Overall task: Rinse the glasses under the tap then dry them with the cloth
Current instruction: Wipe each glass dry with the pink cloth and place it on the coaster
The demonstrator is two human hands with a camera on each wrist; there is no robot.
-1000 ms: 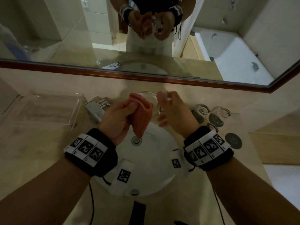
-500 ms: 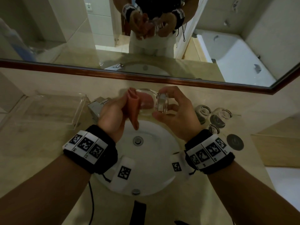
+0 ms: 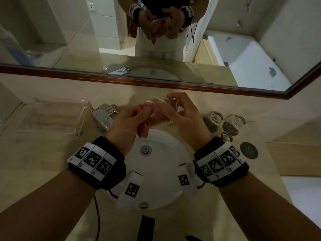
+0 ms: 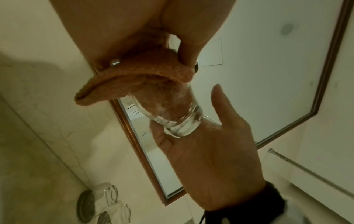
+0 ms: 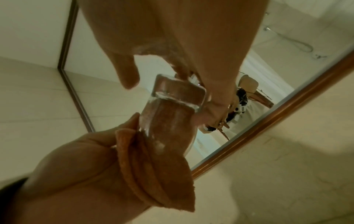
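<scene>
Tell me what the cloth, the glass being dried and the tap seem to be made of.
Cloth: soft napped fabric, orange-pink, perhaps microfibre; its surface looks fuzzy and folds limply.
Glass: clear glass with a thick base; the cloth shows through its wall.
Tap: probably chromed metal, with shiny, mirror-like flat faces.

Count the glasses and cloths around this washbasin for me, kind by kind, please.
Glasses: 4, one in the right hand, three on the countertop
Cloths: 1, orange, held by the left hand
Total: 5
</scene>
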